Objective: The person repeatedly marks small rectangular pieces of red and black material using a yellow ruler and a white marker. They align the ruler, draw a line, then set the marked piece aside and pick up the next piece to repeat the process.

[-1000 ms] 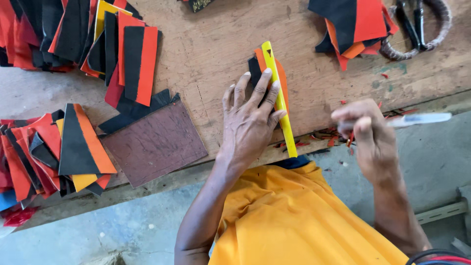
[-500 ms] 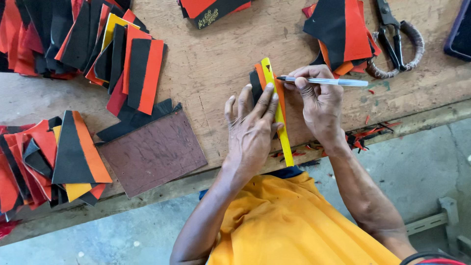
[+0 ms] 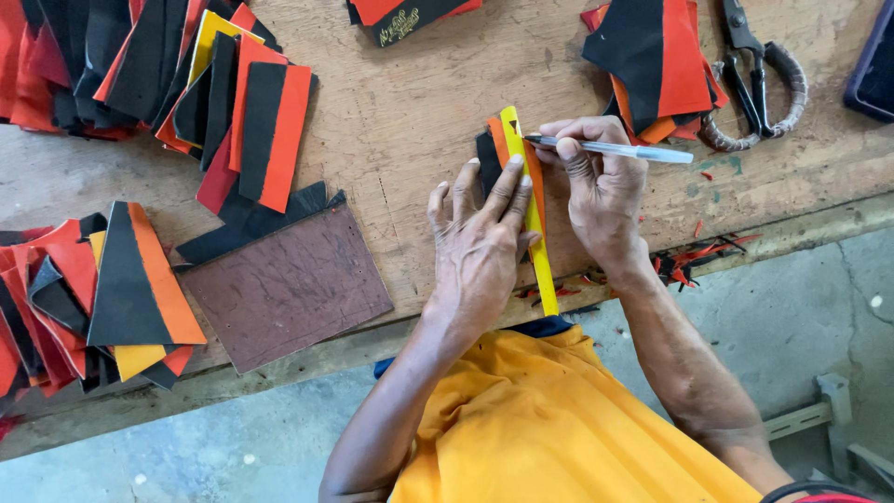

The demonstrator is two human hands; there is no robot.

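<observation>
A yellow ruler (image 3: 534, 220) lies lengthwise over a black and orange piece of material (image 3: 490, 158) on the wooden workbench (image 3: 419, 102). My left hand (image 3: 480, 247) presses flat on the ruler and the piece, fingers spread. My right hand (image 3: 601, 186) holds a white pen (image 3: 615, 149) with its tip at the ruler's right edge, near the top end. Most of the piece is hidden under the ruler and my hands.
Stacks of black, orange, red and yellow cut pieces (image 3: 233, 102) lie at the left and at the back right (image 3: 656, 65). A dark brown board (image 3: 284, 284) sits at the bench's front edge. Scissors (image 3: 759, 79) lie at the right, beside a dark phone-like object (image 3: 875, 65). Red scraps (image 3: 694, 256) litter the edge.
My right hand carried the pen from the bench's front edge up to the ruler's top end. My left hand has kept pressing the ruler down.
</observation>
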